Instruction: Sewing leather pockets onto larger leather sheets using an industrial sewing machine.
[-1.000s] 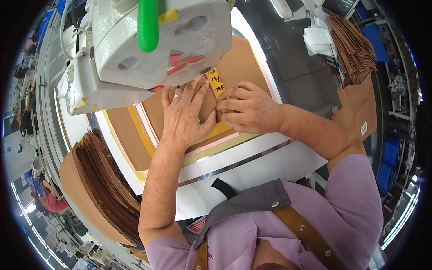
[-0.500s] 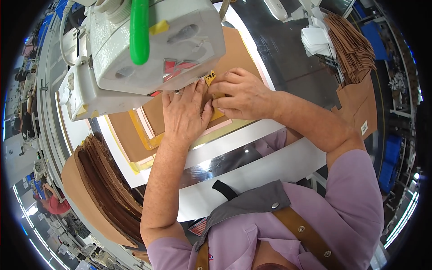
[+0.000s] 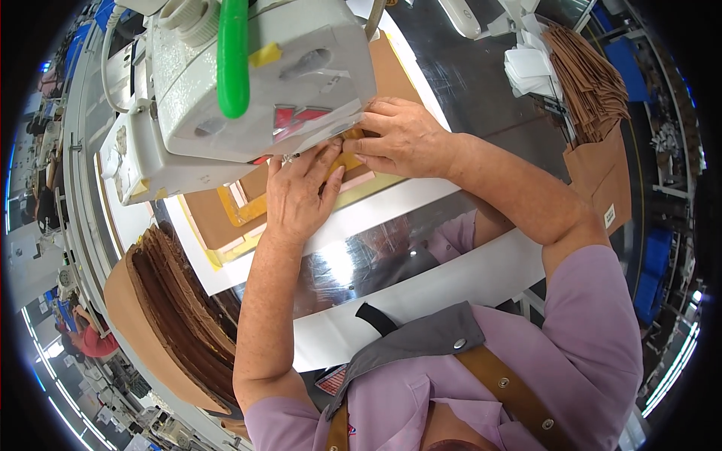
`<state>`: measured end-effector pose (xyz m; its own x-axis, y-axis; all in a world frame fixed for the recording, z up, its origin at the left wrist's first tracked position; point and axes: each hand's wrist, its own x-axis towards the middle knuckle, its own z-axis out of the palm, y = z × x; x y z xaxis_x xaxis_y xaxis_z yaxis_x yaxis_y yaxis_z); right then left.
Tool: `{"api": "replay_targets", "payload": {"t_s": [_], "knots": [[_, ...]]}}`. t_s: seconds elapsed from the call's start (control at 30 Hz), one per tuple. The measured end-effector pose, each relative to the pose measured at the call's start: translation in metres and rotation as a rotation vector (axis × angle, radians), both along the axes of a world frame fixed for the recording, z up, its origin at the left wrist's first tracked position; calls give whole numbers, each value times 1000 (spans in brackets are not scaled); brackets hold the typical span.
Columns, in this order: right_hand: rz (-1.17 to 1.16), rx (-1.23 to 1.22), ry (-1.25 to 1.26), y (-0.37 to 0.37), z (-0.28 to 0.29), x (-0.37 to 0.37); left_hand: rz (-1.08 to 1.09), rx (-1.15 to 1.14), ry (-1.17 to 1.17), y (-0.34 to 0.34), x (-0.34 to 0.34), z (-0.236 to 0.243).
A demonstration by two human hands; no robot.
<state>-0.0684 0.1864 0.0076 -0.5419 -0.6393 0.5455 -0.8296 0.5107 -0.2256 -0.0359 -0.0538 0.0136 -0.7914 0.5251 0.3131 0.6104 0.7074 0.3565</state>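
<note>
My left hand (image 3: 299, 197) lies on a flat template with brown panels (image 3: 212, 219), fingers stretched forward and thumb apart. A ring shows on one finger, and the fingertips reach the lower edge of a white sewing machine head (image 3: 256, 90). Close beside it, my right hand (image 3: 406, 139) has bent fingers drawn together over a yellow strip (image 3: 347, 159) of the template. Whatever those fingers pinch is hidden. Yellow and pale pink strips border the brown panels, on a white sheet (image 3: 376, 210). The needle area is out of sight behind the machine head.
A green handle-like part (image 3: 233, 68) sticks down over the machine head. At my left stands a thick stack of brown pieces (image 3: 169, 316). More brown pieces (image 3: 590, 83) hang at the right beside white pieces (image 3: 530, 71). Shiny metal tabletop (image 3: 338, 270) lies before me.
The template and its white sheet have slid away from me, baring more metal tabletop. Both hands have moved slightly with it. The small yellow tag by my right fingers no longer shows.
</note>
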Motion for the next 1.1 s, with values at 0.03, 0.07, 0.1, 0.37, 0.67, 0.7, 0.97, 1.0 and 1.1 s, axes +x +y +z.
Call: {"api": "replay_targets", "payload": {"t_s": [0.03,0.07,0.1,0.37,0.67,0.7,0.97,1.0,1.1], "knots": [[-1,0,0,1,-1,-2,-1,0,0,0,0,0],[7,-1,3,3,-1,-4,33,-12,-8,-1,2,0],[15,-2,6,4,-1,-6,67,-24,-15,-1,2,0],[12,6,-70,9,-3,-21,92,42,84,-4,-16,-5],[-5,34,-108,13,-2,-23,241,-54,72,-15,8,0],[-25,51,-144,13,-1,-24,271,-88,54,-20,14,1],[8,39,-73,12,-6,-15,413,-28,-55,-59,99,9],[12,20,-49,11,-6,-15,473,-10,-65,-68,113,6],[-25,127,-55,12,-5,-14,566,32,-52,-83,152,-4]]}}
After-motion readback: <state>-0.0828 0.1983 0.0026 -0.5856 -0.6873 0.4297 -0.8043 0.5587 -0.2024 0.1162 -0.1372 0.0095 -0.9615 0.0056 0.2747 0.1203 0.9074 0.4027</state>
